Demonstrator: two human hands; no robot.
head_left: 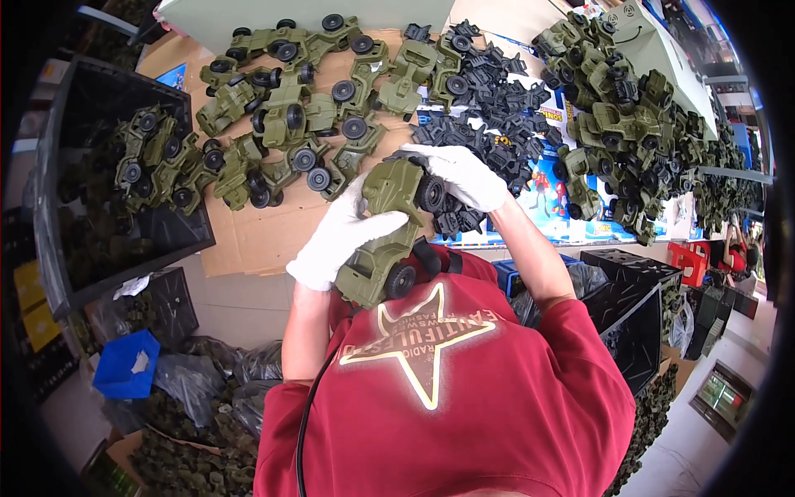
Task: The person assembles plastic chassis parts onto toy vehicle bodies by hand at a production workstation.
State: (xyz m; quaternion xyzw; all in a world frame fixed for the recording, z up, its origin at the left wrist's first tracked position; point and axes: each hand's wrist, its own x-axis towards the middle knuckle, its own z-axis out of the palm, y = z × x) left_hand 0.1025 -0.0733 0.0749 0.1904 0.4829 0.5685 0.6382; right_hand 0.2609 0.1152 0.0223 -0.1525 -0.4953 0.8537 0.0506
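An olive-green toy jeep [385,195] with black wheels is held up close in front of my chest, tilted lengthwise. My left hand [339,240], in a white glove, is closed around its side, with the thumb lying across the body. My right hand [468,176], also gloved in white, grips its far end beside a black wheel. A dark edge shows under the right fingertips; whether it is a separate part I cannot make out. Just beyond the right hand lies a heap of small black plastic parts [505,103].
Several similar toy jeeps [281,95] cover the cardboard [240,240] ahead and to the left. More are piled at the right [621,124]. A black crate [124,277] holding jeeps stands at the left, a blue bin [126,364] below it. Black crates [625,269] stand at the right.
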